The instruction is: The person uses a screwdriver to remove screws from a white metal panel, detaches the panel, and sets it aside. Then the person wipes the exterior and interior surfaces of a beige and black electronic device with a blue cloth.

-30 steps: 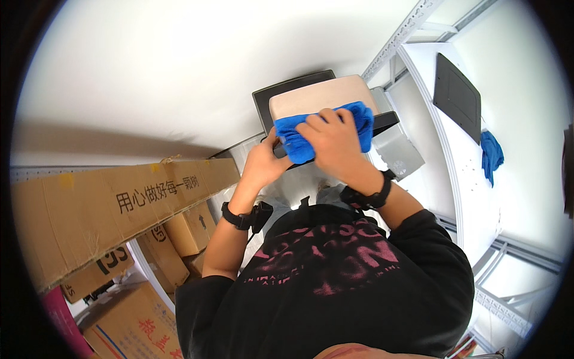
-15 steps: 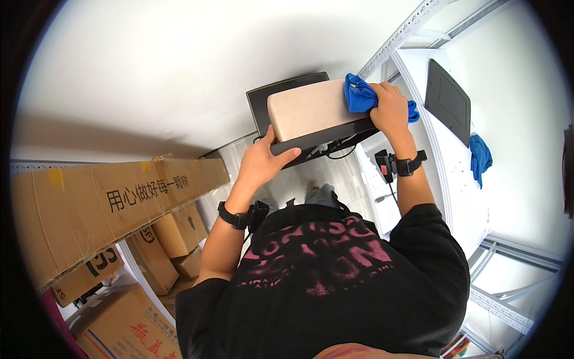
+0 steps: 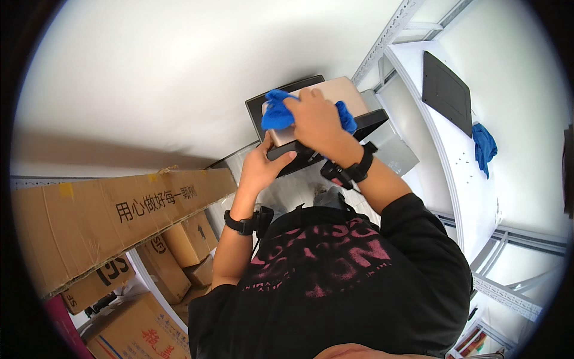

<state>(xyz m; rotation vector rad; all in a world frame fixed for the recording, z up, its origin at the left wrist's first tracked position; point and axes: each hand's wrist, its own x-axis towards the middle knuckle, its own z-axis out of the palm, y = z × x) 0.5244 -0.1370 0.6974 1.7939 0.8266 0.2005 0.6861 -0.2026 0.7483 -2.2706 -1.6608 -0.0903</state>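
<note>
Long carton (image 3: 89, 230) bears black characters (image 3: 156, 203); lower carton (image 3: 128, 320), red; shirt (image 3: 371, 305), pink, apparently letters (image 3: 326, 254).

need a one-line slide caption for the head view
Right hand holds a crumpled blue cloth on a beige round-cornered boxlike object; left hand grips its black edge.

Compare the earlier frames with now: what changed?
The right hand, gripping the blue cloth, went to the right end of the beige surface, then back across to its left part. No visible new grasp or release. The left hand stayed at the left end of the black edge; the black panel stayed on the white shelf.
</note>
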